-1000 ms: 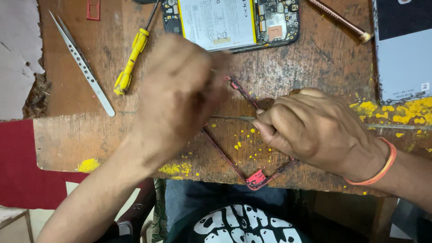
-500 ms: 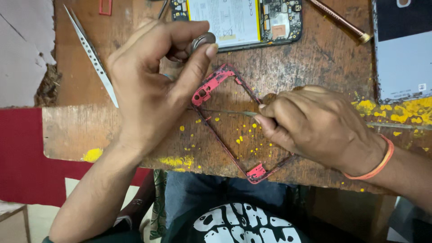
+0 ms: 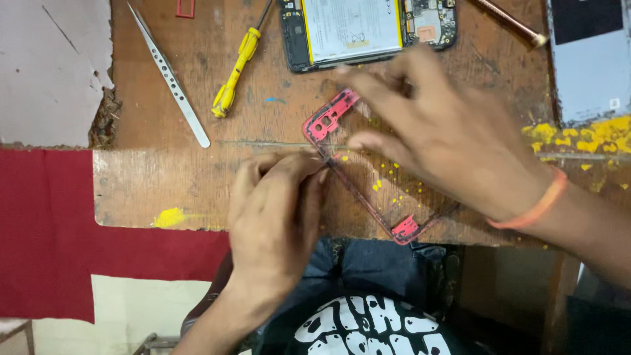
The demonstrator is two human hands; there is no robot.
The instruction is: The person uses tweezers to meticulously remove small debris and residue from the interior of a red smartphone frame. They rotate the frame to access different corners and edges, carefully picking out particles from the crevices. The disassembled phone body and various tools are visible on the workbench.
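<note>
On the worn wooden bench, red phone frame lying flat, camera-hole end toward the far side, bottom end poking just past the near edge. Left hand curled over the frame's left rail, fingertips bunched and pressing on its upper part, probably to keep the thin frame from sliding; whether anything small sits pinched between them, cannot tell. Right hand spread above the frame's far right side, fingers loose and extended, blurred, holding nothing visible; orange wristband at the wrist. Frame's right rail mostly hidden under that hand.

Beyond the frame, opened phone with battery and circuit board exposed. To the left, yellow-handled screwdriver and steel tweezers, both well apart from the hands. Brush-like tool at the far right, grey panel beside it. Yellow paint flecks scattered over the wood. Red cloth hanging at the bench's left.
</note>
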